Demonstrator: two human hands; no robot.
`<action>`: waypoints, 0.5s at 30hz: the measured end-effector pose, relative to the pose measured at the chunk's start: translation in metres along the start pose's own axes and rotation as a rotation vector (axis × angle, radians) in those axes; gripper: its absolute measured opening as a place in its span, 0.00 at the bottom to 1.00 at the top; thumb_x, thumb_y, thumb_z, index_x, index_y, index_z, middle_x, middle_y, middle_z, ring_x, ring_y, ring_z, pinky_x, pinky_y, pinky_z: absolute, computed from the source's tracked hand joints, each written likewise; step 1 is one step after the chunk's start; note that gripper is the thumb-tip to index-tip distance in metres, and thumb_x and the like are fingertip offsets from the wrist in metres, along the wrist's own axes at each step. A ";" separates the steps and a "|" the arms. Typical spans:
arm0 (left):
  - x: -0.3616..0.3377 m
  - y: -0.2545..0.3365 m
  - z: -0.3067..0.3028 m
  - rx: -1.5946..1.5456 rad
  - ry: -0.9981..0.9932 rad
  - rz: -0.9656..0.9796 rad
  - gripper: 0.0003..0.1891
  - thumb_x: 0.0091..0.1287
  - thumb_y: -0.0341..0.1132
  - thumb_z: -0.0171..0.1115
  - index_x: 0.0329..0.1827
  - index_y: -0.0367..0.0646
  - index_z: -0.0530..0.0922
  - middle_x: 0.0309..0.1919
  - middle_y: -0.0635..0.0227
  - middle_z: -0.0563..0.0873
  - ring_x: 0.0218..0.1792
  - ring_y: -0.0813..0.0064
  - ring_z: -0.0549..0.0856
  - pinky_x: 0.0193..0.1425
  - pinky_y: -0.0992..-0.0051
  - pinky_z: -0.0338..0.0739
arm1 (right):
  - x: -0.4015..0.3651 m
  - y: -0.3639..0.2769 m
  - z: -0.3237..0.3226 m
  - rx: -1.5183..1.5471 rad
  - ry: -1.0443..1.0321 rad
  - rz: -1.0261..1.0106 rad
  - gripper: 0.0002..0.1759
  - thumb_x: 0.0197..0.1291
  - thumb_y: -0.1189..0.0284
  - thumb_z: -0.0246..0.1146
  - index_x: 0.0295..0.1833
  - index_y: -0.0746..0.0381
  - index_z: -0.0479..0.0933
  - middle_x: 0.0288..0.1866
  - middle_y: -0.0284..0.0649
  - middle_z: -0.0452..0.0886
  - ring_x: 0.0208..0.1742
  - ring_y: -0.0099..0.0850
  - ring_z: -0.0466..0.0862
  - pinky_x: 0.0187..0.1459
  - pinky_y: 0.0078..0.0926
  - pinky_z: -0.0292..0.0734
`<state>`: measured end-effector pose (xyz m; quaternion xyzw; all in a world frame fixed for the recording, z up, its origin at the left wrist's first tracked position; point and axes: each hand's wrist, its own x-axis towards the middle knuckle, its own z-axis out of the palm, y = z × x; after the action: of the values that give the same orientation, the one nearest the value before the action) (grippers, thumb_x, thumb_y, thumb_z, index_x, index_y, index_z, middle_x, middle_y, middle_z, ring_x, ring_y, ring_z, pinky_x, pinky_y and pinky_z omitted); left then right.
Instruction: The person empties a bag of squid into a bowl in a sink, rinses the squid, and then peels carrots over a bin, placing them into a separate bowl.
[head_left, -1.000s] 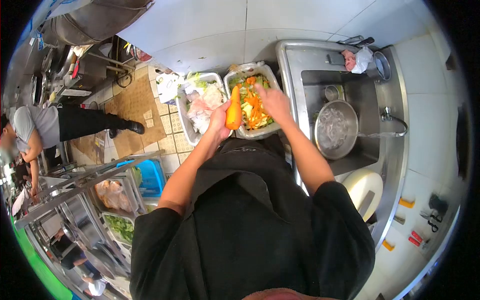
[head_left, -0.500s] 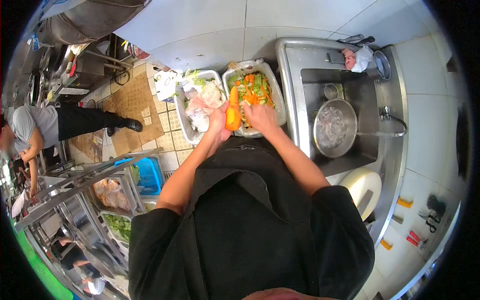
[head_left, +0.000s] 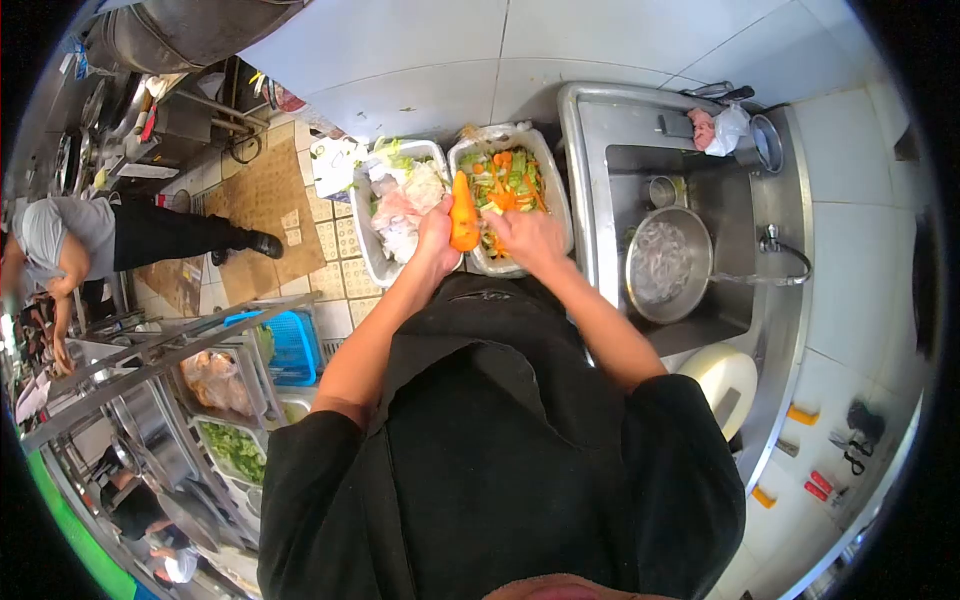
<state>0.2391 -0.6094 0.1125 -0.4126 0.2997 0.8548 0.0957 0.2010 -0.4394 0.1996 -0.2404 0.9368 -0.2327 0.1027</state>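
Note:
My left hand [head_left: 436, 238] is closed around the lower part of a big orange carrot [head_left: 463, 212], which points away from me. Close on its right is my right hand [head_left: 532, 238], fingers bent together; whatever they grip is hidden or too small to name. Beneath the hands stands a white bin [head_left: 562, 190] holding orange peelings and green vegetable scraps. Left of it, a second white bin [head_left: 362, 232] contains plastic bags and some leaves.
On the right is a steel sink [head_left: 625, 345] where a tap [head_left: 790, 265] runs into a metal bowl [head_left: 705, 290]. A round pale board [head_left: 738, 375] leans at its near end. Left are a rack with a blue basket [head_left: 300, 350] and another person [head_left: 150, 235].
The carrot is slightly more upright and has shifted a little. My right hand has moved slightly to the right and down. At far left, the other person has leaned forward.

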 end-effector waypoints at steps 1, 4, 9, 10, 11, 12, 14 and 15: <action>0.000 0.001 0.002 -0.013 0.013 0.005 0.21 0.80 0.47 0.40 0.60 0.40 0.71 0.43 0.55 0.83 0.38 0.63 0.82 0.39 0.59 0.80 | -0.005 -0.002 0.005 0.024 0.028 -0.015 0.36 0.69 0.42 0.48 0.23 0.59 0.83 0.21 0.49 0.82 0.25 0.49 0.84 0.30 0.47 0.78; -0.002 0.000 0.007 -0.026 0.046 0.029 0.20 0.80 0.46 0.40 0.60 0.40 0.71 0.41 0.57 0.82 0.38 0.62 0.82 0.39 0.59 0.80 | -0.011 0.001 0.021 0.072 0.059 -0.027 0.35 0.69 0.43 0.50 0.23 0.60 0.83 0.20 0.49 0.82 0.24 0.49 0.84 0.29 0.48 0.78; -0.045 0.013 0.029 0.109 -0.068 -0.054 0.18 0.78 0.45 0.45 0.58 0.41 0.72 0.39 0.60 0.81 0.39 0.63 0.82 0.41 0.59 0.80 | 0.027 0.048 0.045 0.019 0.005 0.145 0.39 0.69 0.40 0.46 0.25 0.63 0.84 0.25 0.53 0.83 0.31 0.52 0.85 0.33 0.50 0.78; -0.045 0.013 0.030 0.096 -0.106 -0.065 0.18 0.78 0.45 0.46 0.58 0.41 0.72 0.39 0.60 0.81 0.38 0.64 0.82 0.41 0.59 0.80 | 0.034 0.053 0.040 0.040 0.006 0.243 0.40 0.69 0.39 0.45 0.26 0.64 0.83 0.27 0.54 0.83 0.32 0.54 0.85 0.35 0.51 0.77; -0.045 0.013 0.031 0.082 -0.140 -0.074 0.18 0.77 0.46 0.47 0.58 0.41 0.72 0.39 0.61 0.81 0.38 0.64 0.82 0.40 0.60 0.79 | 0.040 0.051 0.029 0.064 0.006 0.339 0.41 0.69 0.39 0.44 0.26 0.65 0.82 0.29 0.55 0.83 0.34 0.55 0.84 0.38 0.51 0.77; -0.046 0.013 0.030 0.068 -0.172 -0.086 0.18 0.77 0.46 0.48 0.58 0.41 0.72 0.38 0.61 0.81 0.37 0.64 0.82 0.40 0.60 0.79 | 0.042 0.047 0.020 0.089 0.002 0.435 0.42 0.69 0.38 0.43 0.27 0.66 0.82 0.30 0.56 0.83 0.35 0.56 0.84 0.40 0.52 0.77; -0.046 0.017 0.032 0.058 -0.064 -0.105 0.19 0.77 0.47 0.48 0.58 0.42 0.72 0.38 0.62 0.81 0.37 0.65 0.82 0.39 0.61 0.79 | 0.034 0.036 0.009 0.138 -0.031 0.352 0.43 0.69 0.38 0.43 0.27 0.66 0.83 0.29 0.56 0.83 0.36 0.55 0.84 0.40 0.52 0.76; -0.045 0.019 0.036 0.048 -0.014 -0.111 0.19 0.77 0.48 0.48 0.58 0.42 0.72 0.38 0.63 0.81 0.36 0.65 0.82 0.38 0.61 0.79 | 0.025 0.031 0.009 0.151 -0.027 0.269 0.42 0.69 0.39 0.44 0.27 0.65 0.83 0.27 0.55 0.83 0.33 0.54 0.84 0.37 0.51 0.77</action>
<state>0.2365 -0.6001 0.1720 -0.4203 0.2961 0.8436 0.1551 0.1693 -0.4312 0.1750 -0.1075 0.9390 -0.2832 0.1630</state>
